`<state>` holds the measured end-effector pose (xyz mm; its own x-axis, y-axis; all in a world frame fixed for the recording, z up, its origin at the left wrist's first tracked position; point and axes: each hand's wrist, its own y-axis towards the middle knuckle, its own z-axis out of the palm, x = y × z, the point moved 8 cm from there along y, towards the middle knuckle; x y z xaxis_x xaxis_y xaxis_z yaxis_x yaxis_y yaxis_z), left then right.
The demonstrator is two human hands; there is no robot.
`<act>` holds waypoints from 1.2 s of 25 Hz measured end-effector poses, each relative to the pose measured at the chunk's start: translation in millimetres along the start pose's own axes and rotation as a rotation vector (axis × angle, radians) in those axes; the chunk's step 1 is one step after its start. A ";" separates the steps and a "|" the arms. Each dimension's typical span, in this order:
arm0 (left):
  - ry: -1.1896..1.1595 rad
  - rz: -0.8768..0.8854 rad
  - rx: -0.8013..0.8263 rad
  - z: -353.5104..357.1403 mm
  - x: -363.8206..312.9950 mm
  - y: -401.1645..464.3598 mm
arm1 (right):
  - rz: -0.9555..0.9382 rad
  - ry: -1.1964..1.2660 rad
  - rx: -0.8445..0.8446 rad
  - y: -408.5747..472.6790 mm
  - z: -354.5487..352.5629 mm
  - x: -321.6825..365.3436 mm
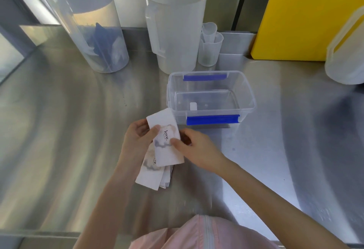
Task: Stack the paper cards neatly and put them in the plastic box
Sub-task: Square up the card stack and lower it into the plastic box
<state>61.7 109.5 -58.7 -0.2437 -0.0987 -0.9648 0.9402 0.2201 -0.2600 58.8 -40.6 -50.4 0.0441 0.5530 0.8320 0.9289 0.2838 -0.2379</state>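
Observation:
A white paper card (167,140) printed with "love." and a grey-pink blot is pinched between both hands above the steel counter. My left hand (137,136) grips its left edge with the thumb on top. My right hand (194,148) presses its right edge with the thumb. Under it, more cards (151,174) fan out unevenly towards me; I cannot tell which hand carries them. The clear plastic box (250,99) with blue clips stands open just beyond and to the right of the cards. It holds nothing but a small white label on its floor.
At the back of the steel counter (69,130) stand a tall lidded clear container (88,28), a large translucent jug (175,28) and small measuring cups (210,47). A yellow board (299,16) leans at the back right beside another translucent jug (346,55).

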 end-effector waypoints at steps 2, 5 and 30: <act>0.027 -0.009 -0.003 -8.3 5.0 -2.3 | 0.048 -0.084 0.052 2.3 16.5 -0.3; 0.082 0.002 0.035 -12.9 11.4 -6.4 | 0.083 -0.134 0.084 4.8 34.0 -0.8; 0.251 -0.538 0.419 -1.7 76.0 -3.9 | 0.291 0.174 0.231 6.3 63.0 -56.3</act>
<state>39.0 102.8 -131.1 -0.6978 0.1478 -0.7009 0.6750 -0.1919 -0.7124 39.0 -20.6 -130.4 0.3732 0.5007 0.7811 0.7621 0.3147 -0.5658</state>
